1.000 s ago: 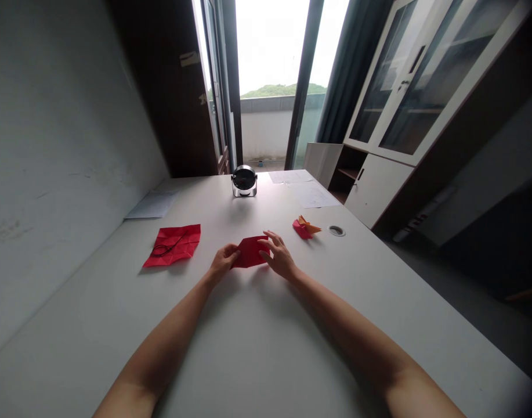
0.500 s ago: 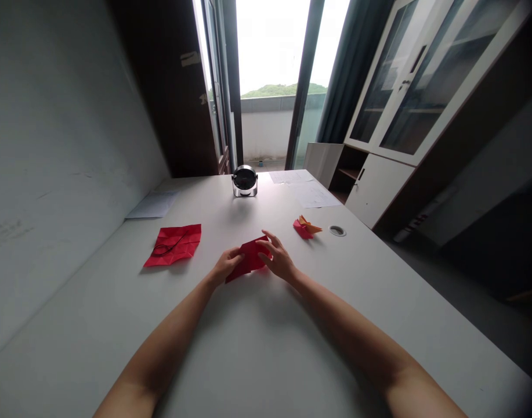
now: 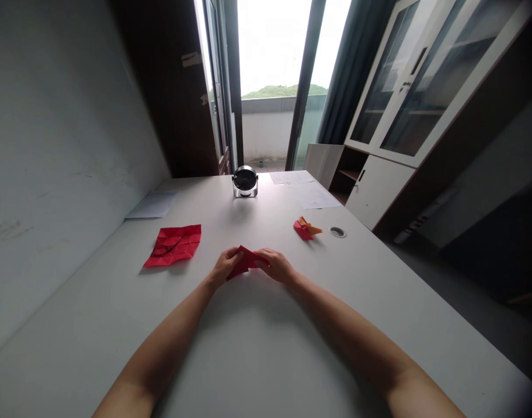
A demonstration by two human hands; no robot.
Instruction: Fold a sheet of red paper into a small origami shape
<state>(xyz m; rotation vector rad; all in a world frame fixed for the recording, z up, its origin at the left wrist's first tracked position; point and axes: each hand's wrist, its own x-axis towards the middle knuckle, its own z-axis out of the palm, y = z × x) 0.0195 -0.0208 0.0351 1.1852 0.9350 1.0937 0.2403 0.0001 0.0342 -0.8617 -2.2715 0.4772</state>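
Observation:
A folded red paper point(image 3: 245, 261) sits between both hands at the middle of the white table point(image 3: 257, 348). My left hand point(image 3: 223, 267) pinches its left edge. My right hand point(image 3: 275, 267) has its fingers curled onto the right edge, and the piece now looks narrower and raised off the table. To the left lies a creased red paper sheet point(image 3: 174, 244) with a thin black loop on it.
A small folded red and orange paper figure point(image 3: 306, 228) lies right of the hands, beside a round cable hole point(image 3: 337, 232). A small round metal device point(image 3: 245, 181) stands at the far end. White sheets point(image 3: 311, 195) and another white sheet point(image 3: 154, 204) lie near the far corners. A cabinet point(image 3: 374, 186) stands to the right.
The red paper was lying flat under spread fingers. Both hands have closed in on it and drawn nearer each other, folding it into a smaller, raised shape.

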